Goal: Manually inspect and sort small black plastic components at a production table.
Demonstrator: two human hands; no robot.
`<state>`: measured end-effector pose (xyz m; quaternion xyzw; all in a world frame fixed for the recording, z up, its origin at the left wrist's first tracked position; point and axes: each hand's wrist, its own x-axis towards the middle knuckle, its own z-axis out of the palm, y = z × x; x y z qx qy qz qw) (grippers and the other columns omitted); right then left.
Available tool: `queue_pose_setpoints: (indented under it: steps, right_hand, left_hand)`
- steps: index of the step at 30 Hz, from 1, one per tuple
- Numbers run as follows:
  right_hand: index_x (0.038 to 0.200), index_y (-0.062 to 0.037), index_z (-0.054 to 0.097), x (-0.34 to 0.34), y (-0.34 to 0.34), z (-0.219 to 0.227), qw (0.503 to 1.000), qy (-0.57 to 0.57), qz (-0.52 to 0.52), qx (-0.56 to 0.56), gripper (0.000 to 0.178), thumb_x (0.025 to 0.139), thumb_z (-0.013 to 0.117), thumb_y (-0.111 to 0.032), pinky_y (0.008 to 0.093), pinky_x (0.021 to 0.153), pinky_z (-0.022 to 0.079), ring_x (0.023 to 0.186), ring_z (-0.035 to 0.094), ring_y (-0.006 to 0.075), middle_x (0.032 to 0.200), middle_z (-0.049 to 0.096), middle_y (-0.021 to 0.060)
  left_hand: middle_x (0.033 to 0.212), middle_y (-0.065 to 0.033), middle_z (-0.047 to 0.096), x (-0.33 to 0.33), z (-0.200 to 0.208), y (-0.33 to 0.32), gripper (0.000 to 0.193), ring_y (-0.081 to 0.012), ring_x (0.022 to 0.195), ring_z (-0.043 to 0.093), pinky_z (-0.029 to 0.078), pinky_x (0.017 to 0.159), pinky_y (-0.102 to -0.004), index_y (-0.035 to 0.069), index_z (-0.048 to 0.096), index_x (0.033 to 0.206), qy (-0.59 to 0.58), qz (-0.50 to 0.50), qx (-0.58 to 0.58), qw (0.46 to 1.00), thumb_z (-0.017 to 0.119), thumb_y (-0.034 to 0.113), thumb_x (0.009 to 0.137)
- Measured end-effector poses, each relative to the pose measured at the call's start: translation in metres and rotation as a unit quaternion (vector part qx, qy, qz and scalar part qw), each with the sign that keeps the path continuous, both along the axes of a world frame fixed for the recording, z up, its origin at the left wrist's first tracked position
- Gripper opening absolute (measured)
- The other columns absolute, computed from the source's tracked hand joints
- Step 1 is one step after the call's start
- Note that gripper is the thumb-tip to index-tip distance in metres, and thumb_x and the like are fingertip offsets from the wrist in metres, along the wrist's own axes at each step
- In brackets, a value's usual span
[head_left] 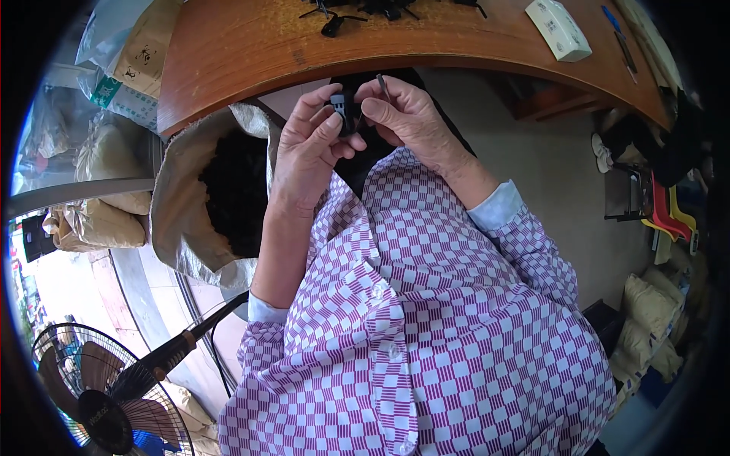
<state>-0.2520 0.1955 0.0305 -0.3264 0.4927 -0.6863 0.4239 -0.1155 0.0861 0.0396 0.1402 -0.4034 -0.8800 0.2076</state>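
Observation:
Close in front of my chest, just off the near edge of the table (251, 83), both hands are raised. My left hand (300, 156) pinches a small black plastic part with a grey top (339, 106) between thumb and fingers. Right beside it, my right hand (418, 125) is closed with thumb against forefinger. A thin dark strip (382, 87) sticks up from its fingers; its lower end is hidden, and I cannot tell whether it is a tool or a loose piece. Several small black parts (332, 25) with thin prongs lie at the table's top edge.
Left of my legs stands an open woven sack (173, 205) full of dark pieces. A fan (106, 418) is at the lower left. The table also bears a white box (559, 30) and pens (623, 45). At right are another person's shoe (601, 154) and a red chair (668, 209).

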Motion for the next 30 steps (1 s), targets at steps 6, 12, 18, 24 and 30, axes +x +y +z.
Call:
queue_pose_setpoints:
  steps: [6,12,18,24,30]
  right_hand:
    - [0.092,-0.0087,0.061,0.0,0.002,0.003,0.998,-0.022,0.045,0.04,0.016,0.088,0.063,-0.024,0.0149,0.042,0.026,0.051,0.037,-0.0019,0.065,0.048,-0.009]
    - [0.086,-0.0071,0.059,0.004,-0.003,-0.004,0.994,0.069,0.052,0.061,0.016,0.09,0.061,-0.022,0.0155,0.049,0.031,0.058,0.038,-0.0006,0.067,0.047,-0.0078]
    - [0.087,-0.0024,0.056,0.009,-0.003,-0.009,0.98,0.169,0.049,0.097,0.021,0.096,0.052,-0.022,0.0187,0.058,0.039,0.067,0.044,0.003,0.074,0.049,-0.0035]
    - [0.096,-0.0013,0.053,0.02,-0.004,-0.005,0.968,0.201,0.076,0.13,0.024,0.099,0.043,-0.022,0.0203,0.061,0.043,0.07,0.051,0.0056,0.076,0.053,-0.0002]
    - [0.099,-0.0004,0.052,0.023,-0.014,-0.006,0.946,0.282,0.063,0.148,0.02,0.099,0.043,-0.018,0.0233,0.06,0.046,0.068,0.055,0.0085,0.074,0.056,0.0041]
  left_hand:
    - [0.086,-0.0034,0.059,0.004,-0.005,0.001,0.035,-0.0068,0.063,0.058,0.044,0.052,-0.0158,0.008,0.051,0.124,-0.044,-0.036,-0.059,0.997,0.058,0.006,0.089]
    - [0.084,-0.003,0.056,0.005,-0.005,0.003,0.039,-0.0086,0.065,0.059,0.049,0.057,-0.021,0.004,0.046,0.124,-0.109,-0.038,-0.306,0.945,0.056,-0.002,0.087]
    - [0.086,-0.0079,0.058,0.007,-0.009,0.005,0.039,-0.0113,0.072,0.063,0.053,0.063,-0.0241,0.003,0.04,0.122,-0.135,-0.016,-0.321,0.937,0.053,-0.004,0.087]
    - [0.085,-0.0093,0.06,0.009,-0.018,-0.003,0.032,-0.0131,0.073,0.064,0.054,0.063,-0.0244,0.003,0.04,0.116,-0.125,0.0,-0.324,0.938,0.051,-0.004,0.087]
    - [0.08,-0.0121,0.061,0.009,-0.015,-0.002,0.028,-0.016,0.071,0.065,0.054,0.06,-0.0271,0.003,0.04,0.11,-0.158,0.03,-0.364,0.918,0.051,-0.004,0.086]
